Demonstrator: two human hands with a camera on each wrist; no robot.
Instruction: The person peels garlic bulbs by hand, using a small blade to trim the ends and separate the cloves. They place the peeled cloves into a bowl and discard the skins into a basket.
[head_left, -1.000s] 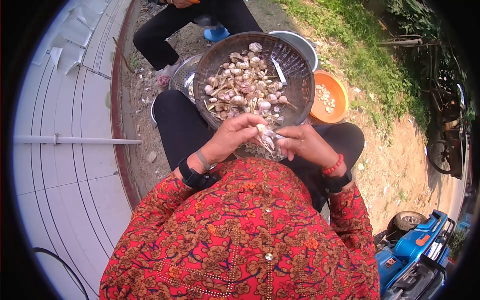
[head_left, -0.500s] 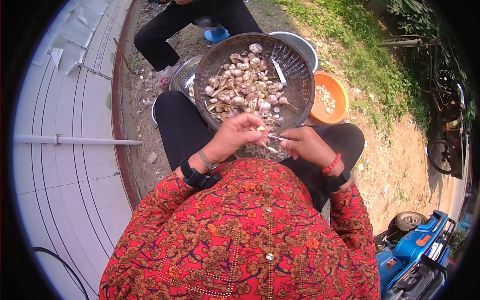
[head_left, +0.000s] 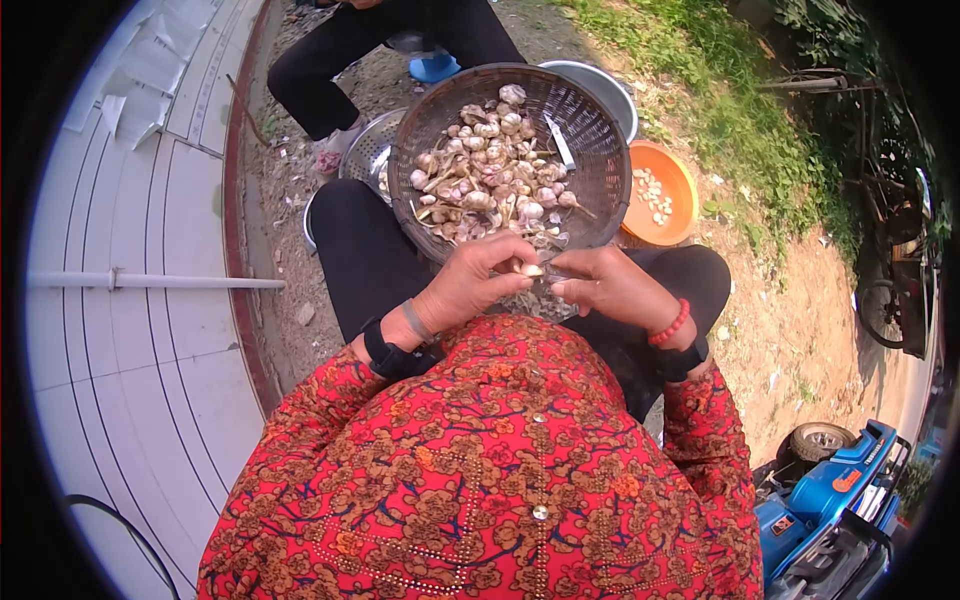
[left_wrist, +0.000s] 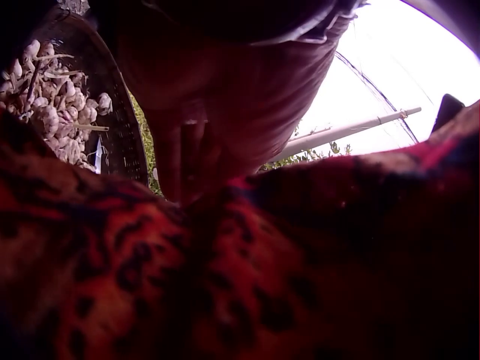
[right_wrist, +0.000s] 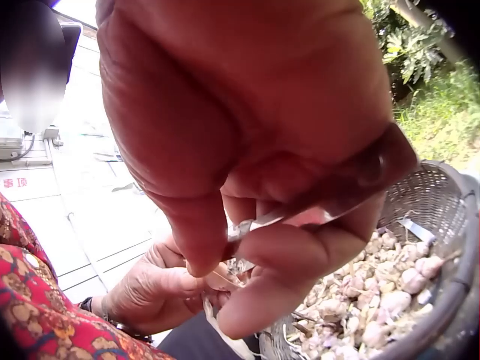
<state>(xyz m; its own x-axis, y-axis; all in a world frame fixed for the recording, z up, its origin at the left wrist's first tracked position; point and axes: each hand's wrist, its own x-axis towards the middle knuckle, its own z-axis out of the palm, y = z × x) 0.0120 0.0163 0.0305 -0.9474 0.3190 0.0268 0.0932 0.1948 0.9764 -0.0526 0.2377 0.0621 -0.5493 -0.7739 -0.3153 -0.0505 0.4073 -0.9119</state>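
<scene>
My left hand curls round a small pale garlic clove and pinches it. The clove is over my lap, just by the near edge of the round woven basket. My right hand meets the clove too, and it pinches a thin shiny blade between thumb and fingers. The basket is full of bumpy garlic bulbs with dry papery skins and stiff stalks. Beside it sits a smooth orange bowl with bare white cloves inside.
</scene>
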